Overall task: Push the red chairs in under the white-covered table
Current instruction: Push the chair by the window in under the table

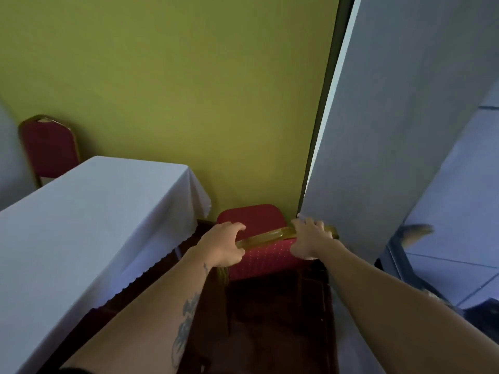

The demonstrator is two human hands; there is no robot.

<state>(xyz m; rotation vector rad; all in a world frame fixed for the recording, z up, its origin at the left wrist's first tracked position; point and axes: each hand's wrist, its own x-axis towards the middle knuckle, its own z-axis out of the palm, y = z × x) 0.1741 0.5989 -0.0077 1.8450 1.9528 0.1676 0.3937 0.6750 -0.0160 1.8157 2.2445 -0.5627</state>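
A red chair (pixel 266 259) with a gold frame stands in front of me, right of the white-covered table (pixel 89 225). Its seat points toward the green wall, apart from the table's end. My left hand (pixel 224 245) curls over the left part of the gold top rail of the backrest. My right hand (pixel 310 238) grips the right part of the same rail. A second red chair (pixel 48 149) stands at the table's far left side, against the wall; its lower part is hidden behind the cloth.
A green wall (pixel 189 90) closes the space just beyond the chair. A grey-white panel (pixel 391 130) rises close on the right, beside my right hand. Dark red floor (pixel 270 319) lies below me, pale tiled floor (pixel 459 252) farther right.
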